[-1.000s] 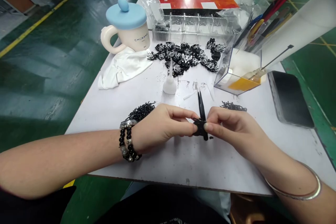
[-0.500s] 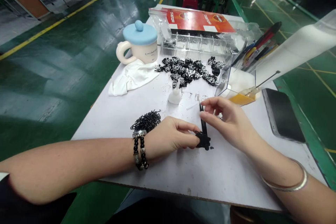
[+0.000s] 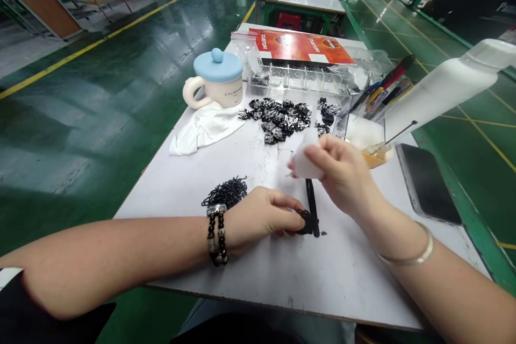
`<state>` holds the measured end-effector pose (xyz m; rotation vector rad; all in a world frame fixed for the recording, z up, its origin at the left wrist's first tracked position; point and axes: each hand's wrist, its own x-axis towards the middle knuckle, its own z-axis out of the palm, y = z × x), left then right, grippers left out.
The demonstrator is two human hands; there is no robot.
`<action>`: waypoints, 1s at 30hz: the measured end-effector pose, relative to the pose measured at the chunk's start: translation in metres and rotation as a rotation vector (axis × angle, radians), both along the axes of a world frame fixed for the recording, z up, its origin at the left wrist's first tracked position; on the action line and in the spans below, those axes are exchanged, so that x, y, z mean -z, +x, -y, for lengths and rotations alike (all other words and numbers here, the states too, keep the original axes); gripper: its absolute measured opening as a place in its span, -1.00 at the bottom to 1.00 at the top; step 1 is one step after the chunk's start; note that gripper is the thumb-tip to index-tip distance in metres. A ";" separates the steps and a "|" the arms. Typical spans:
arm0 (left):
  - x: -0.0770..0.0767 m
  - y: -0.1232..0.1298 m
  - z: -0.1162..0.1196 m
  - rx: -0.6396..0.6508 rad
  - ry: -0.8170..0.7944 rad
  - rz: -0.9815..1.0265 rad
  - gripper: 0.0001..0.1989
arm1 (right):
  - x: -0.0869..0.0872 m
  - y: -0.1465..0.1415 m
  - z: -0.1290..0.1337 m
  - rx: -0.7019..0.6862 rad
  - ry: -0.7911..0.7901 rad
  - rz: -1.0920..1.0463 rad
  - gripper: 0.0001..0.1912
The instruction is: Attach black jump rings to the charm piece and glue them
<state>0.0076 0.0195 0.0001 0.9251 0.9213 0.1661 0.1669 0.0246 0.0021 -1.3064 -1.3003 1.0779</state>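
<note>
My left hand [image 3: 264, 216] rests on the white table [image 3: 250, 274] and pinches a small black part [image 3: 305, 221] against the tabletop. Black tweezers [image 3: 311, 204] lie right beside that part, pointing away from me. My right hand [image 3: 341, 172] is lifted above the tweezers and is closed around a small white glue bottle [image 3: 304, 160], tilted with its nozzle toward the far side. A heap of black chain [image 3: 226, 192] lies just beyond my left wrist.
Black-and-silver small parts [image 3: 282, 114] are scattered mid-table. Behind them are a clear compartment box [image 3: 298, 76], a red package [image 3: 306, 45], a blue-lidded mug [image 3: 217, 81] and a white cloth [image 3: 203, 128]. To the right: a clear pen holder [image 3: 368, 118], a white bottle [image 3: 443, 86], a phone [image 3: 427, 183].
My right hand left the black part, reached forward and picked up the white glue bottle that stood beyond the tweezers. My left hand kept hold of the part. The view tilted up.
</note>
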 end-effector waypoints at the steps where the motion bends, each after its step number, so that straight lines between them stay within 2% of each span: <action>1: 0.000 0.000 0.000 -0.001 -0.014 -0.002 -0.86 | -0.004 0.008 0.007 0.058 -0.032 -0.124 -0.61; 4: -0.001 0.000 -0.002 0.018 -0.027 -0.012 -0.90 | -0.014 0.028 0.027 0.289 -0.017 -0.387 -0.58; 6: -0.002 0.001 -0.003 0.013 -0.027 -0.016 -0.92 | -0.017 0.035 0.037 0.389 0.019 -0.428 -0.62; 8: -0.002 0.001 -0.004 0.008 -0.038 -0.012 -0.91 | -0.018 0.035 0.046 0.432 0.091 -0.400 -0.67; 10: -0.001 0.001 -0.004 0.007 -0.045 -0.007 -0.91 | -0.019 0.031 0.053 0.431 0.239 -0.309 -0.72; 12: -0.001 0.000 -0.005 0.030 -0.039 0.008 -0.93 | -0.018 0.024 0.058 0.374 0.379 -0.176 -0.77; 14: 0.000 0.000 -0.005 0.054 -0.028 0.016 -0.94 | -0.017 0.018 0.061 0.319 0.440 -0.065 -0.78; 21: 0.001 -0.001 -0.005 0.081 -0.016 0.024 -0.93 | -0.011 0.012 0.067 0.278 0.422 0.081 -0.79; 30: -0.002 0.000 -0.005 0.086 0.012 0.033 -0.94 | -0.007 0.011 0.065 0.293 0.466 0.119 -0.79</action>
